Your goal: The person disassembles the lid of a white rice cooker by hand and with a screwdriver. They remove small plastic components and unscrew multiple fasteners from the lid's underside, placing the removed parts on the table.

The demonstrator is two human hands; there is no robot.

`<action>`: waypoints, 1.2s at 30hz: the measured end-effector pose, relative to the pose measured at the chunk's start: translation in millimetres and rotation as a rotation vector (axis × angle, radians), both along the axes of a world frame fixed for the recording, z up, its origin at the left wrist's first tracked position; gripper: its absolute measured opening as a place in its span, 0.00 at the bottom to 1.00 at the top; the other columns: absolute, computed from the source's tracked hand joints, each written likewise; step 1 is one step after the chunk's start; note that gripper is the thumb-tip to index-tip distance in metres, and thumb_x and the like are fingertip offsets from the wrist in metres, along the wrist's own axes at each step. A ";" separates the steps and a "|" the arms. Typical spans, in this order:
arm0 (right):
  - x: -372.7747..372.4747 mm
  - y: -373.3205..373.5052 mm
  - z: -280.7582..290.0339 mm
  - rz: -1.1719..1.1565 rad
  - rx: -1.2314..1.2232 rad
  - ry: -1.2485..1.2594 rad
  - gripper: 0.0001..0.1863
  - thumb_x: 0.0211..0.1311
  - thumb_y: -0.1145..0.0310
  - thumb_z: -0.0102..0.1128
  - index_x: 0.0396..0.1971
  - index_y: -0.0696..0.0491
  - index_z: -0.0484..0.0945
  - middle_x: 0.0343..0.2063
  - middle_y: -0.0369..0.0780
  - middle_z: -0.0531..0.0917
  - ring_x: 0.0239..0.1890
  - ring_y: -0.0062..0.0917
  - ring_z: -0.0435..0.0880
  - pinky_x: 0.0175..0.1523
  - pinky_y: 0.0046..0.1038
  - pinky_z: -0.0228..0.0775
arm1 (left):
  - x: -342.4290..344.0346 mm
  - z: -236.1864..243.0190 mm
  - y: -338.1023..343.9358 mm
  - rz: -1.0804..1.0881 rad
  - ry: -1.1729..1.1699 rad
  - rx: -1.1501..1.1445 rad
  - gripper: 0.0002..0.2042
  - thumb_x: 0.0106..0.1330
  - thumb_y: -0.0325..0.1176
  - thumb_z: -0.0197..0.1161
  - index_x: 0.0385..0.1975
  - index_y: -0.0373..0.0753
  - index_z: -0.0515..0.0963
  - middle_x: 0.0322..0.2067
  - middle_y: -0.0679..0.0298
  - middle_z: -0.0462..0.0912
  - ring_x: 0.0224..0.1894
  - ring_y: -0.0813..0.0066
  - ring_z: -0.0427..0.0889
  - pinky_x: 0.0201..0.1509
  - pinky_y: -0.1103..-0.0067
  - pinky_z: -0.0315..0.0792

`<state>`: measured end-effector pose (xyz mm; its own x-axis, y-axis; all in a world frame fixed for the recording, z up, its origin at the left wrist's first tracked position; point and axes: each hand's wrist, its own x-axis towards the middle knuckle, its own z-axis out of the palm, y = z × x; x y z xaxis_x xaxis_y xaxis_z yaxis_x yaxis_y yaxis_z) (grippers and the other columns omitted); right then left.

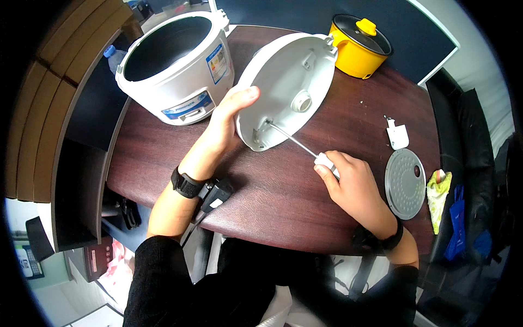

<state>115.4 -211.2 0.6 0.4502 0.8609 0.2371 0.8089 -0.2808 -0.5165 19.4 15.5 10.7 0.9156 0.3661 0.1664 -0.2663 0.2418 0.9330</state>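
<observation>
My left hand grips the left rim of a white rice cooker lid, thumb on the inside edge, fingers hidden behind it. The lid is tilted up with its hollow inner side facing me. In my right hand is a screwdriver, its pale handle wrapped by my fingers. Its tip meets a small recess low on the lid's inner side; whether a screw sits there is too small to tell. The white rice cooker body stands open behind my left hand.
A yellow electric pot with a glass lid stands at the back right. Right of my right hand lie a round grey perforated plate, a small white plastic part and a green-white cloth. A black plug hangs near my left wrist.
</observation>
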 end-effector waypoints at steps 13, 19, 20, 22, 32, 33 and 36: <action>-4.3 8.4 -24.4 0.032 0.022 0.548 0.11 0.62 0.67 0.55 0.25 0.60 0.73 0.15 0.44 0.75 0.15 0.27 0.76 0.21 0.28 0.63 | -1.2 3.0 3.3 -0.027 0.016 -0.014 0.34 0.56 0.49 0.57 0.54 0.26 0.64 0.45 0.50 0.75 0.47 0.66 0.76 0.49 0.74 0.71; -1.2 7.3 -17.5 0.053 -0.088 1.029 0.15 0.68 0.63 0.47 0.29 0.60 0.74 0.15 0.33 0.70 0.11 0.13 0.66 0.16 0.20 0.57 | -1.8 0.0 4.8 0.013 0.048 0.002 0.33 0.55 0.50 0.57 0.53 0.26 0.66 0.45 0.49 0.74 0.48 0.62 0.74 0.51 0.72 0.69; -0.4 6.3 -14.2 0.054 -0.105 1.108 0.15 0.68 0.62 0.46 0.30 0.59 0.73 0.16 0.33 0.70 0.11 0.13 0.65 0.15 0.19 0.56 | -1.7 0.9 3.4 0.011 0.036 -0.013 0.32 0.56 0.49 0.57 0.53 0.27 0.66 0.43 0.52 0.75 0.45 0.67 0.75 0.49 0.75 0.69; 0.8 6.1 -11.3 0.051 -0.131 1.270 0.16 0.69 0.61 0.44 0.32 0.59 0.73 0.17 0.33 0.70 0.10 0.11 0.64 0.13 0.17 0.54 | -1.2 1.8 3.0 0.016 0.026 -0.026 0.31 0.57 0.48 0.57 0.53 0.28 0.66 0.41 0.55 0.76 0.43 0.70 0.76 0.46 0.78 0.70; 28.1 -2.6 14.0 -0.050 -0.009 0.782 0.15 0.60 0.57 0.58 0.26 0.53 0.72 0.16 0.29 0.71 0.15 0.11 0.68 0.20 0.16 0.60 | 1.2 5.5 3.1 0.121 0.047 -0.209 0.38 0.54 0.56 0.58 0.58 0.31 0.61 0.50 0.48 0.69 0.52 0.57 0.71 0.54 0.65 0.68; 33.3 -2.3 15.0 -0.116 0.061 0.699 0.15 0.58 0.57 0.60 0.24 0.52 0.71 0.15 0.29 0.71 0.15 0.11 0.68 0.20 0.16 0.60 | 0.0 5.5 4.4 0.104 0.029 -0.238 0.38 0.54 0.56 0.58 0.58 0.32 0.61 0.51 0.48 0.69 0.52 0.57 0.71 0.54 0.65 0.68; 54.5 -6.9 13.3 -0.304 0.216 0.549 0.17 0.54 0.57 0.65 0.17 0.50 0.68 0.14 0.28 0.70 0.15 0.10 0.68 0.20 0.14 0.60 | -0.5 3.9 2.1 0.089 0.008 -0.279 0.39 0.54 0.57 0.56 0.59 0.32 0.60 0.51 0.47 0.69 0.53 0.56 0.71 0.54 0.64 0.69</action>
